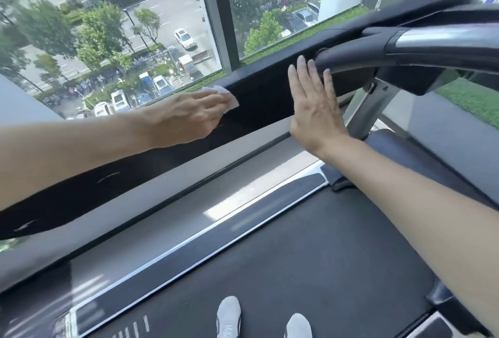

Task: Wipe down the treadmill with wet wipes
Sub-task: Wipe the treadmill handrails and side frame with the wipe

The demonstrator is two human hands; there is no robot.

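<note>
A wet wipe (230, 97) shows only as a white corner under the left hand (189, 113), whose fingertips are out of sight at centre left. The treadmill's handrail (432, 40) runs off the right edge at upper right. Two white shoes (229, 316) are cropped by the bottom edge. Deck markings (135, 329) at lower left blur beyond reading.

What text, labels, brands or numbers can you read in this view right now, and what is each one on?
No text reads clearly here.
Side rail: white bar marks at its near end, not letters or digits.
Reddish banner on the street outside: too blurred to read.
Wet wipe under the left hand: plain white, no print visible.
Black handrail: pale scuffs only, no lettering.
</note>
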